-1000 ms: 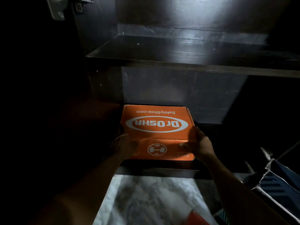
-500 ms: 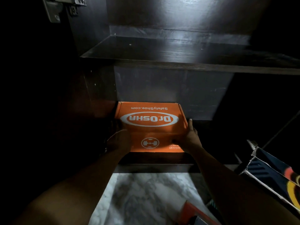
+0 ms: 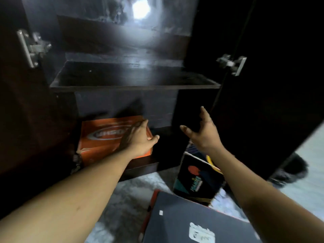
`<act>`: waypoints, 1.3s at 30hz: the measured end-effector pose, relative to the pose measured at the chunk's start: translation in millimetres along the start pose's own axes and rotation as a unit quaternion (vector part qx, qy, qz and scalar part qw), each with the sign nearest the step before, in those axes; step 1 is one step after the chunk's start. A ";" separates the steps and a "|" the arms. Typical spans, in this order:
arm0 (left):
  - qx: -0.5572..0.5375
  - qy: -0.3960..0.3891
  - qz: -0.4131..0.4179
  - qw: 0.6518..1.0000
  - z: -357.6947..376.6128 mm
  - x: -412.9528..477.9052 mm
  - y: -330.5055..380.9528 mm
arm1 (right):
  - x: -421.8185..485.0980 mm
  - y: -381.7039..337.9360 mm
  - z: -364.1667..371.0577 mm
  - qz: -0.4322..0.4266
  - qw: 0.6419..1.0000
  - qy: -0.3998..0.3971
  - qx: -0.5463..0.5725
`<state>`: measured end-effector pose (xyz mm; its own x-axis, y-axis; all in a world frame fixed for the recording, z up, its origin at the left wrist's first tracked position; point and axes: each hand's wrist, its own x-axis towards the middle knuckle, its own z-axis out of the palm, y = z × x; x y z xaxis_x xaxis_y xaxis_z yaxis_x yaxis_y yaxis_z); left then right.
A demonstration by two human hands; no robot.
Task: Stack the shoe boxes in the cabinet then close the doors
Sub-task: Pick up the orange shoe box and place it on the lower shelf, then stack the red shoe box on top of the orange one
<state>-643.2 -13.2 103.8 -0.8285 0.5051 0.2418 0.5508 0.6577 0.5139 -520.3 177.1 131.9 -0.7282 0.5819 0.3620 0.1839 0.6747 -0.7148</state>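
Orange shoe box (image 3: 105, 137) at bottom shelf's left end, my left hand (image 3: 140, 141) spread over it, right hand (image 3: 201, 132) open, empty; risk: dark lower compartment, next box from floor could nudge it askew.

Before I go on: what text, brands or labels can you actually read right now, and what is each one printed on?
Orange shoe box lid: white oval logo, motion-blurred and partly behind the left hand; not readable.
Dark patterned box standing on the floor: a short slanted word, too blurred to read.
Dark box nearest the camera: white sticker with handwriting, illegible.
Nothing reads clearly.
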 end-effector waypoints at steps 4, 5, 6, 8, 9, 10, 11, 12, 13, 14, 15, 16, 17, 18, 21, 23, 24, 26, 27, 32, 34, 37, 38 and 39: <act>-0.049 -0.053 0.096 0.993 6.6 -33.3 103.3 | -69.3 15.5 -142.9 0.074 0.993 0.062 -0.069; -0.060 -0.073 0.123 0.988 11.1 -45.6 131.4 | -94.6 21.6 -177.0 0.093 0.988 0.079 -0.094; -0.074 -0.093 0.154 0.981 17.1 -59.5 160.9 | -122.5 29.0 -210.6 0.114 0.981 0.097 -0.120; -0.090 -0.130 0.208 0.965 29.8 -93.6 219.6 | -183.5 45.2 -275.2 0.165 0.964 0.128 -0.163; -0.093 -0.145 0.229 0.958 36.5 -112.8 247.7 | -214.9 52.1 -305.7 0.190 0.955 0.139 -0.184; -0.102 -0.159 0.250 0.950 43.2 -132.9 274.9 | -246.0 59.4 -335.1 0.214 0.944 0.147 -0.205; -0.117 -0.176 0.268 0.940 50.6 -154.5 300.3 | -277.3 65.8 -362.8 0.240 0.932 0.156 -0.220; -0.131 -0.198 0.283 0.929 60.3 -176.0 323.3 | -307.8 72.0 -388.6 0.265 0.922 0.166 -0.229; -0.140 -0.218 0.298 0.919 70.1 -198.7 344.9 | -338.1 78.0 -411.5 0.287 0.912 0.180 -0.232; -0.146 -0.234 0.316 0.908 82.0 -221.1 364.4 | -367.6 85.4 -431.4 0.307 0.902 0.196 -0.232; -0.146 -0.246 0.337 0.897 94.7 -244.3 382.9 | -397.2 93.8 -448.0 0.325 0.892 0.211 -0.232; -0.142 -0.257 0.357 0.887 108.5 -267.9 399.7 | -425.9 104.8 -461.4 0.341 0.884 0.222 -0.231; -0.137 -0.274 0.371 0.876 122.7 -290.9 413.6 | -453.7 117.7 -471.6 0.353 0.878 0.227 -0.230; -0.132 -0.296 0.381 0.866 137.0 -314.4 424.5 | -480.9 131.3 -479.0 0.366 0.874 0.228 -0.224; -0.121 -0.394 0.380 0.828 181.9 -377.2 440.3 | -556.5 168.1 -492.3 0.410 0.865 0.213 -0.196; -0.088 -0.432 0.370 0.818 210.4 -411.0 437.9 | -599.2 189.3 -499.9 0.445 0.856 0.187 -0.182; -0.073 -0.436 0.362 0.821 220.9 -425.4 432.5 | -618.6 200.7 -502.5 0.461 0.853 0.177 -0.169; -0.070 -0.435 0.347 0.828 235.2 -451.3 414.4 | -654.2 224.2 -503.3 0.488 0.849 0.156 -0.133; -0.094 -0.431 0.348 0.827 239.9 -461.8 404.9 | -669.7 235.5 -501.3 0.496 0.849 0.150 -0.107; -0.193 -0.422 0.327 0.823 258.7 -485.6 375.1 | -714.3 274.2 -477.5 0.459 0.875 0.145 0.042; -0.241 -0.441 0.299 0.811 267.0 -487.7 366.2 | -720.4 279.1 -469.4 0.425 0.886 0.178 0.046; -0.270 -0.449 0.271 0.807 269.5 -490.0 356.6 | -715.6 275.0 -465.2 0.394 0.893 0.209 0.057; -0.281 -0.446 0.266 0.807 270.0 -490.4 354.8 | -713.3 273.8 -464.3 0.388 0.896 0.209 0.055; -0.294 -0.444 0.262 0.805 270.8 -491.0 352.5 | -711.8 273.1 -463.8 0.383 0.898 0.210 0.053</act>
<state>-15.0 122.0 -56.7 0.0433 0.9991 0.0029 0.4424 -0.0218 0.8965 354.5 157.7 -43.4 -0.0980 0.9917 -0.0827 0.4457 -0.0306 -0.8947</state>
